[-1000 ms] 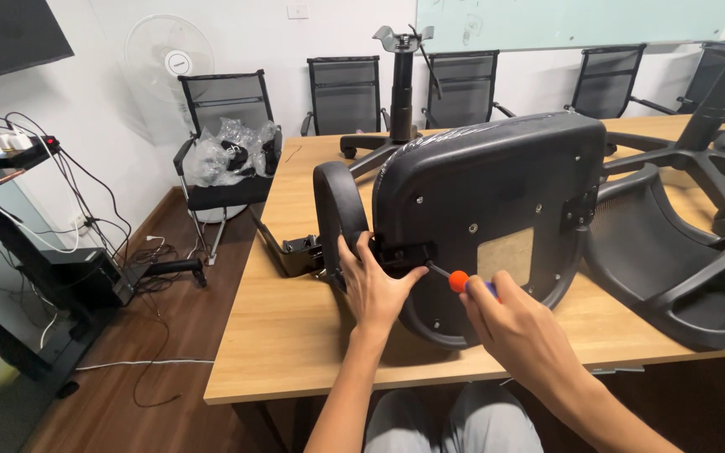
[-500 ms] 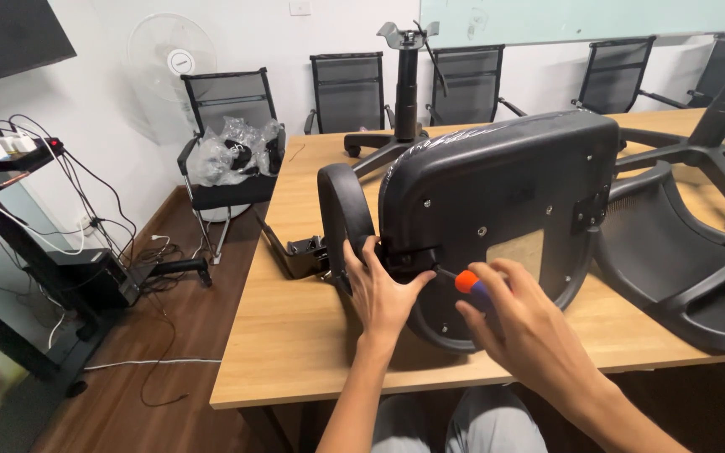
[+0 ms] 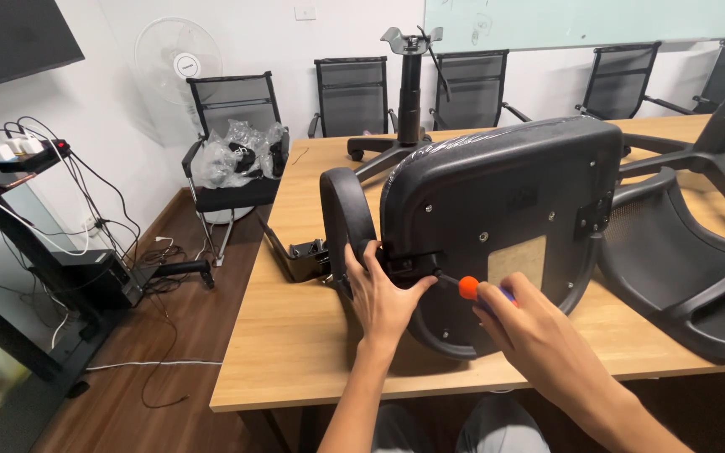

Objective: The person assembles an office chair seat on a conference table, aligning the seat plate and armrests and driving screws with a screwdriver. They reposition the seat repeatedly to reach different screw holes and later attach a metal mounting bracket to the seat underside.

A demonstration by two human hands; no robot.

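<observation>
A black office chair seat (image 3: pixel 497 201) stands on its edge on the wooden table (image 3: pixel 295 335), underside toward me. A black armrest (image 3: pixel 347 220) is fixed at its left side. My left hand (image 3: pixel 383 298) presses on the armrest bracket at the seat's lower left. My right hand (image 3: pixel 530 331) grips a screwdriver (image 3: pixel 467 288) with an orange collar. Its tip points at the bracket, right beside my left thumb.
A black mesh chair back (image 3: pixel 681 277) lies on the table to the right, with a chair base (image 3: pixel 715 159) behind it. Another base with a gas column (image 3: pixel 409 92) stands at the table's far side. Chairs line the wall; a fan (image 3: pixel 179 57) and cables are at left.
The view has shifted slightly. Both hands stay at the bracket, and the screwdriver tip sits a little closer to it.
</observation>
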